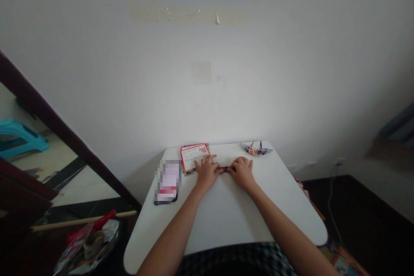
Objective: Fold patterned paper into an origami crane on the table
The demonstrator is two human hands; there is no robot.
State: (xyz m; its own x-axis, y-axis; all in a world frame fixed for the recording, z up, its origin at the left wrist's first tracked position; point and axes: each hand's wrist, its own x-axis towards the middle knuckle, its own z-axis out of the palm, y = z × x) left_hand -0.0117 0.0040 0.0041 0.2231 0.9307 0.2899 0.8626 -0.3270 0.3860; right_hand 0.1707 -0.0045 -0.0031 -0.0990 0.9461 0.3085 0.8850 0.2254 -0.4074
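Note:
A small, dark, narrow piece of folded paper [225,169] lies between my two hands, low over the table. My left hand [207,171] pinches its left end, with the other fingers spread towards a stack of printed paper sheets [196,157]. At the right end, the fingers of my right hand [242,170] are closed on the same paper. Much of the paper is hidden under my fingers. Beyond my right hand sits a colourful folded paper crane shape [257,150] with pointed tips; whether it is one crane or two I cannot tell.
Left on the white table [226,220] lies a phone [168,181] with a blurred screen. The wall [207,108] rises behind the table. A bag of rubbish [93,241] stands on the floor at left, beneath a mirror showing a blue stool [22,138]. A cable [330,202] hangs at right.

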